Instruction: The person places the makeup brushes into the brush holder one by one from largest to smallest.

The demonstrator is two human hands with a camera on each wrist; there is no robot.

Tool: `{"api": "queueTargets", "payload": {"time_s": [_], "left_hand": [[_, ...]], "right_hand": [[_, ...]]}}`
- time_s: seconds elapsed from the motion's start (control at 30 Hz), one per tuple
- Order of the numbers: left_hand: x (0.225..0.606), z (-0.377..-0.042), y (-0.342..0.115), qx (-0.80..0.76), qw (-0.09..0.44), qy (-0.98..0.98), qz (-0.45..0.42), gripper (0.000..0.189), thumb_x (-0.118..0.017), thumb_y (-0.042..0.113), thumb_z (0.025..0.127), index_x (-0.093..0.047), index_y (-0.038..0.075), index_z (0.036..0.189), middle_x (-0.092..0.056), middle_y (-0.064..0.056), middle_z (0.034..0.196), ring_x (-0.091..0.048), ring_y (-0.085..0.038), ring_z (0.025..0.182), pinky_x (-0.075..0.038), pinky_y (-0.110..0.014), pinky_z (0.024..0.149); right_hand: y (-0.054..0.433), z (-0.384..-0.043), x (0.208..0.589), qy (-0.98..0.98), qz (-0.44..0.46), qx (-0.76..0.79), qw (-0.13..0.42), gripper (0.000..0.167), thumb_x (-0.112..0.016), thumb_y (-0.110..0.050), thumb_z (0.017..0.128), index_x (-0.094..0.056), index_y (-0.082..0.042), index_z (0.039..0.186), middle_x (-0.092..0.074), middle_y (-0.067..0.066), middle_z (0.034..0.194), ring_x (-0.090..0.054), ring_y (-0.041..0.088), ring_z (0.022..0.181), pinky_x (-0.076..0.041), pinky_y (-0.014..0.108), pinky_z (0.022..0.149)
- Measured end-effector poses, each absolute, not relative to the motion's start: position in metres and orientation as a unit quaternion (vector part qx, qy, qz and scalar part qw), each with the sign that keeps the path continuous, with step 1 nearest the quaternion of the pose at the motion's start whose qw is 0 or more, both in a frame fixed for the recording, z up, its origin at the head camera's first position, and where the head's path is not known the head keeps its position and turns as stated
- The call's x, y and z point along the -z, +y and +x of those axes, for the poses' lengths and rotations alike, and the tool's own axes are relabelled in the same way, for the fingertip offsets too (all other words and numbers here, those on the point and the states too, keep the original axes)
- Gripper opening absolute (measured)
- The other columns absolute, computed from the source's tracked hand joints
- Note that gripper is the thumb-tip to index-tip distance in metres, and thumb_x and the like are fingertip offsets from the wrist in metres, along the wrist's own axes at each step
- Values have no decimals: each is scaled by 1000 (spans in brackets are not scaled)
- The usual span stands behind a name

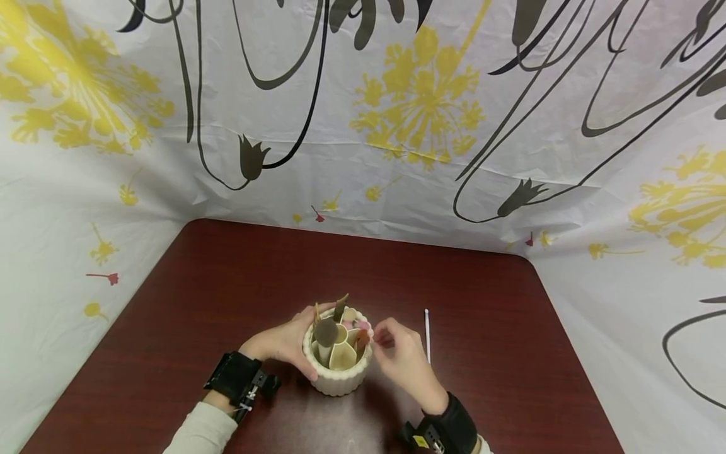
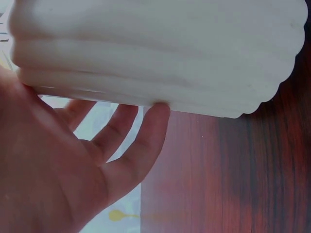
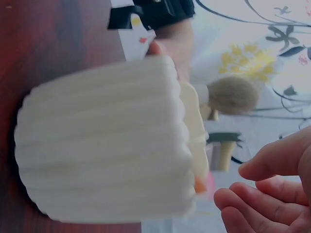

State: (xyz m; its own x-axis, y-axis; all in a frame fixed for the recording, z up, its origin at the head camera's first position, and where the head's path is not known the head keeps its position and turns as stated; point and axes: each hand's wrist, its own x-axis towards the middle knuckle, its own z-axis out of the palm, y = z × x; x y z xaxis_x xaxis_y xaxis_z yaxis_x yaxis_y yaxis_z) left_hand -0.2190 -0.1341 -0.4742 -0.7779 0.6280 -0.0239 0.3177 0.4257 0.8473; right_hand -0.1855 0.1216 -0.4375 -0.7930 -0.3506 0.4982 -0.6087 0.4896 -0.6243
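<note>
A cream, ribbed makeup-brush holder (image 1: 334, 383) with a scalloped rim stands on the table. My left hand (image 1: 288, 343) grips it from the left, thumb at the front and fingers around the far side; its curved fingers also show along the ribbed wall in the left wrist view. Inside the divided compartments are a fluffy makeup brush (image 3: 235, 94), a dark green item (image 1: 339, 310), pink pieces (image 1: 354, 325) and an orange-tipped item (image 1: 362, 338). Just off the right rim is my right hand (image 1: 403, 356), fingers loosely bent, thumb apart, with nothing between them.
To the right of my right hand, a thin white stick (image 1: 427, 334) lies on the dark red-brown table (image 1: 255, 271). A white curtain (image 1: 340, 113) with yellow and grey flower prints hangs behind the table and along its sides.
</note>
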Motion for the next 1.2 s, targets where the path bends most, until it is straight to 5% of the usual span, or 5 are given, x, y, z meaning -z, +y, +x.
{"api": "queueTargets", "payload": {"time_s": [0.47,0.7,0.97,1.2], "left_hand": [[471,-218,-141,-460,205,805,313,124,-86,24,52,-7,8,146,-11,-17,149,-8,-40,133,-17,-61,99],[477,-223,-141,-481,171,790,340,117,-88,27,52,-17,16,144,-25,-7,145,-27,-24,129,-26,-34,102],[481,-220,-134,-464,169,810,316,127,-91,26,44,-13,27,145,-27,-11,134,-27,-27,122,-28,-47,96],[479,-218,-132,-465,165,813,308,128,-91,24,43,-13,27,145,-29,-13,130,-27,-28,121,-28,-49,96]], "right_hand": [[188,-226,476,-921,70,-368,105,20,-67,-2,76,-59,-5,95,-60,3,76,-52,13,61,-41,25,52],[207,-230,504,-958,-15,-285,32,33,-68,-13,75,-58,0,104,-62,14,89,-57,23,68,-42,33,51],[212,-231,526,-964,-29,-265,-3,35,-67,-15,77,-58,3,106,-55,10,80,-53,22,67,-42,35,52],[211,-234,534,-964,-32,-263,2,34,-67,-11,77,-58,6,104,-55,12,80,-54,21,66,-43,33,51]]}}
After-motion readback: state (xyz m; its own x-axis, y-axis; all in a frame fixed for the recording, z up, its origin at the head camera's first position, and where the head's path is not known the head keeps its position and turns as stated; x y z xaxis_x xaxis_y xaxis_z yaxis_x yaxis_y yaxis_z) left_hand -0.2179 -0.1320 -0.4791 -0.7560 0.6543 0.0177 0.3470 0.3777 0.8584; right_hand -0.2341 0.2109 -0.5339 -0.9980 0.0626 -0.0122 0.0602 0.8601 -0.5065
